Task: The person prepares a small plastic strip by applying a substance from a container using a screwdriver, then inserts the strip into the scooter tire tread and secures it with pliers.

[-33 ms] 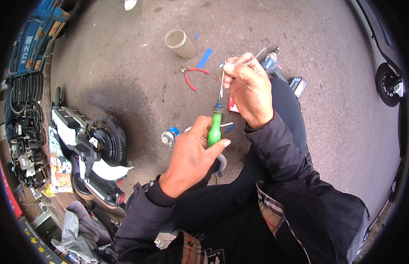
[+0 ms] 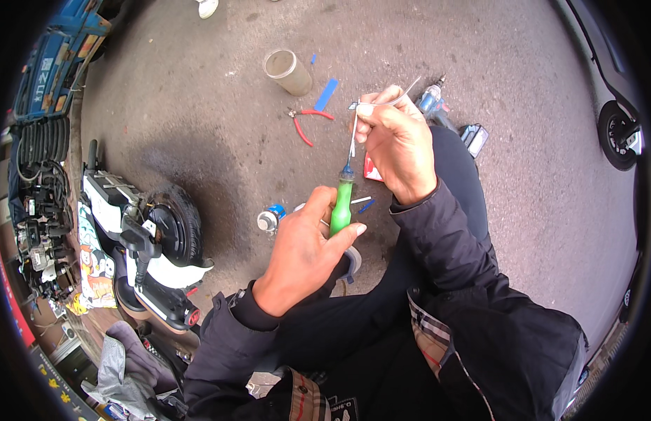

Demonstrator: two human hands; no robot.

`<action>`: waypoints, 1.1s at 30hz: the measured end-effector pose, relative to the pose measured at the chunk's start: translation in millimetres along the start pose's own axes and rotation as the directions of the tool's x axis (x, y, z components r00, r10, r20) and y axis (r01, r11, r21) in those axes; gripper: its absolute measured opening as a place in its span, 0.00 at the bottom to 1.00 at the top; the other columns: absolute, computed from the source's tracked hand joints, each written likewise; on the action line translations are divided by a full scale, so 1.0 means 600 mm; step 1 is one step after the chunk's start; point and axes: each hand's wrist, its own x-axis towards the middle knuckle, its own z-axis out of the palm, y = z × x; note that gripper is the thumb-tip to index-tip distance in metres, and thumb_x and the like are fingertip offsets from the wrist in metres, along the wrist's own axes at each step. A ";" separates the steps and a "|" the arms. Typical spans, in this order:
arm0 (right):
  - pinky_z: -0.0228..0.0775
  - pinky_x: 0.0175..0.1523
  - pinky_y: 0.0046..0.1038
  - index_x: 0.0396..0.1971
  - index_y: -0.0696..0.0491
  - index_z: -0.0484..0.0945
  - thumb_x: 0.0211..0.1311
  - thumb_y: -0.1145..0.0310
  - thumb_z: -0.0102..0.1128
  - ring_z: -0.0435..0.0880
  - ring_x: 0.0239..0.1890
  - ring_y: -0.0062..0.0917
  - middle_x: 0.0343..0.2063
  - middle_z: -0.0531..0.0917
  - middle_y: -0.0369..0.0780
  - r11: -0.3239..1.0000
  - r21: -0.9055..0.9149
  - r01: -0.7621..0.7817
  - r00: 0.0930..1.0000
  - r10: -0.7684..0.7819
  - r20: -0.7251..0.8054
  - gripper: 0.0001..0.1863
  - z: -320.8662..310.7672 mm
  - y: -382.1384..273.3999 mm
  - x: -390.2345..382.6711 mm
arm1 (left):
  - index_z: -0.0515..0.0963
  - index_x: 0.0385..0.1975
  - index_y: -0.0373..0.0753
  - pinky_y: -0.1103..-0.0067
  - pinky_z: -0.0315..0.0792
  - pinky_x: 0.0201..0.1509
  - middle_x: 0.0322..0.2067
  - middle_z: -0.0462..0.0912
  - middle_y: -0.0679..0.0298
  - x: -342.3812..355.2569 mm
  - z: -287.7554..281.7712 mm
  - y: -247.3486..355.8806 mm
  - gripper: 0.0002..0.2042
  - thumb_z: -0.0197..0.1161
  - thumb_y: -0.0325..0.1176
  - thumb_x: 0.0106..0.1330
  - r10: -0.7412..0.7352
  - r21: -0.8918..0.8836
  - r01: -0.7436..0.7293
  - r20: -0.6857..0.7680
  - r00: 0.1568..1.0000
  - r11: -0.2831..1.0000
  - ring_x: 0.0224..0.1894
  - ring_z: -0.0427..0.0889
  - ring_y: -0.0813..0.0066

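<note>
Left hand [image 2: 306, 251]: I see it wrapped tight around the green screwdriver [image 2: 341, 205] handle.
Right hand [image 2: 397, 144]: fingers pinched on a thin metal strip [image 2: 394, 100] at the screwdriver's tip.

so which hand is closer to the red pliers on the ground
Right. The right hand is raised just right of the red pliers, pinching a thin metal piece. The left hand is lower in the picture, gripping the green screwdriver.
</note>
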 end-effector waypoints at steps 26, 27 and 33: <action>0.76 0.33 0.23 0.41 0.58 0.83 0.69 0.71 0.70 0.83 0.27 0.20 0.30 0.86 0.38 0.961 -0.086 -0.263 0.957 0.271 0.105 0.07 -0.006 -0.018 0.000 | 0.70 0.41 0.35 0.84 0.68 0.30 0.28 0.77 0.69 0.000 -0.031 0.030 0.13 0.71 0.24 0.65 0.078 -0.121 -0.120 -0.304 0.950 0.985 0.28 0.72 0.90; 0.76 0.33 0.22 0.40 0.58 0.84 0.68 0.71 0.70 0.83 0.26 0.19 0.29 0.86 0.38 0.974 -0.123 -0.191 0.976 0.202 0.084 0.07 -0.005 -0.016 0.001 | 0.70 0.41 0.35 0.84 0.68 0.30 0.28 0.75 0.70 0.001 -0.032 0.030 0.14 0.71 0.24 0.65 0.092 -0.150 -0.146 -0.319 0.943 0.978 0.28 0.71 0.90; 0.76 0.35 0.22 0.44 0.61 0.86 0.68 0.74 0.69 0.84 0.29 0.20 0.34 0.89 0.42 0.985 -0.173 -0.028 0.996 0.043 0.080 0.09 0.000 -0.023 -0.004 | 0.68 0.50 0.34 0.85 0.65 0.31 0.32 0.71 0.71 -0.005 -0.039 0.027 0.15 0.66 0.24 0.69 0.119 -0.188 -0.180 -0.295 0.948 0.966 0.30 0.68 0.89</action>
